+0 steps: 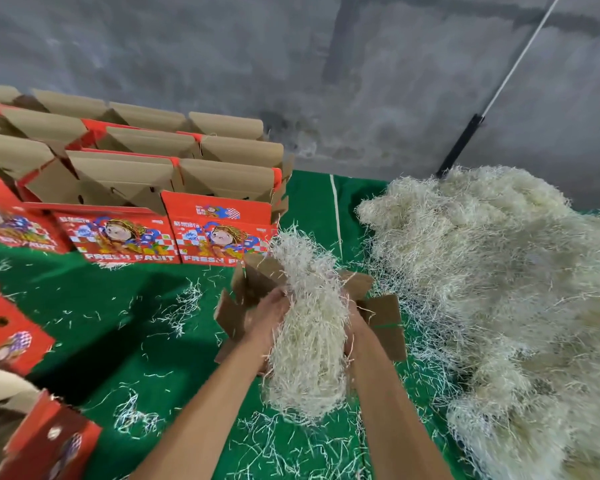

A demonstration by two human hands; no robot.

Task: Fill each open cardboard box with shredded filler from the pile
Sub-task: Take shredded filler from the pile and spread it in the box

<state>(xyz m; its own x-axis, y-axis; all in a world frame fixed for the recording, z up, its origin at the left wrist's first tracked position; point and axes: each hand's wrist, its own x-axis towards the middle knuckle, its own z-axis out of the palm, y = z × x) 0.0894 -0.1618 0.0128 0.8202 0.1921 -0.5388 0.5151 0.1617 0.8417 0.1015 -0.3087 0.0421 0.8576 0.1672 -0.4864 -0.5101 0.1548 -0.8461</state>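
Both hands, left [271,315] and right [352,315], clasp a thick wad of shredded filler [307,327] over the open cardboard box [253,289] on the green bench [101,306], left of the pile [499,271]. The loading step seems underway; next the wad needs pushing down between the flaps.

Right hand [350,308] mostly buried behind the held clump of shredded filler [307,327]; finger pose not discernible. Interior of the open cardboard box [383,317] concealed by the clump and both hands. Pile [499,289] cropped by right and bottom edges. Red boxes [14,337] at left blurred and cropped; print illegible.
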